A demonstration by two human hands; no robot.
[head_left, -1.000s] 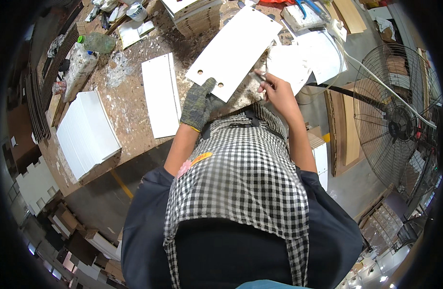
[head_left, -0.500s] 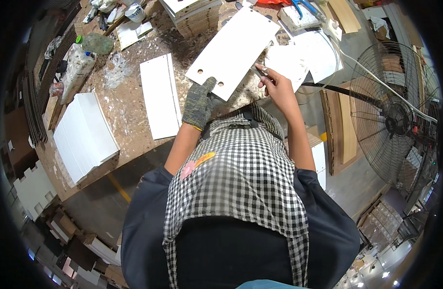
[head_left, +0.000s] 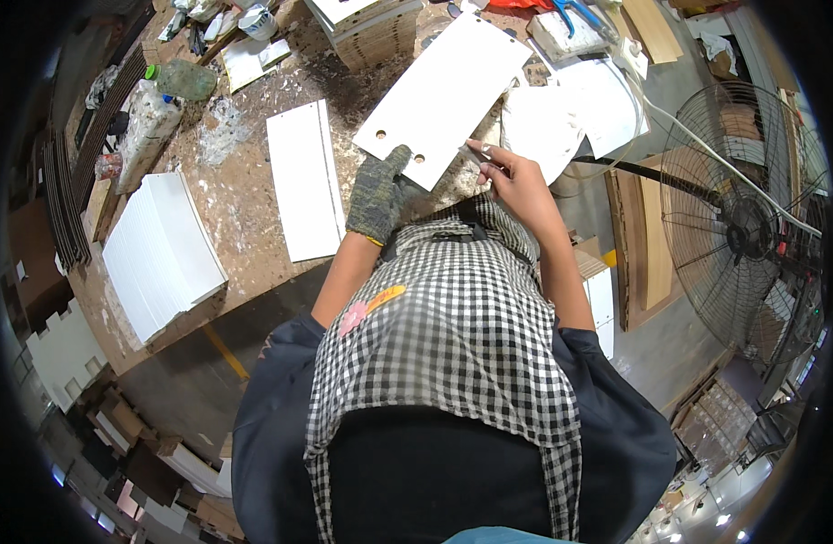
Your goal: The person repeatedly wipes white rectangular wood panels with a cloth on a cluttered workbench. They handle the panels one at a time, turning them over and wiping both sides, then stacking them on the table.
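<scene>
My left hand (head_left: 377,193), in a grey-green work glove, rests against the near edge of a white rectangular panel (head_left: 444,95) that has small round holes near its corners. The panel lies tilted on a stained workbench (head_left: 244,231). My bare right hand (head_left: 514,178) is at the panel's near right edge and pinches a thin, small tool (head_left: 475,156) whose tip touches that edge. I wear a black-and-white checked apron over a dark top.
A second white panel (head_left: 305,179) lies left of my gloved hand, and a stack of white panels (head_left: 158,254) sits at the bench's left end. Bottles (head_left: 149,122), more stacked boards (head_left: 367,23) and white sheets (head_left: 571,109) crowd the far side. A large floor fan (head_left: 738,218) stands to the right.
Both hands stay at the panel's near edge; my right hand has shifted slightly along it with the thin tool. The view has moved a little.
</scene>
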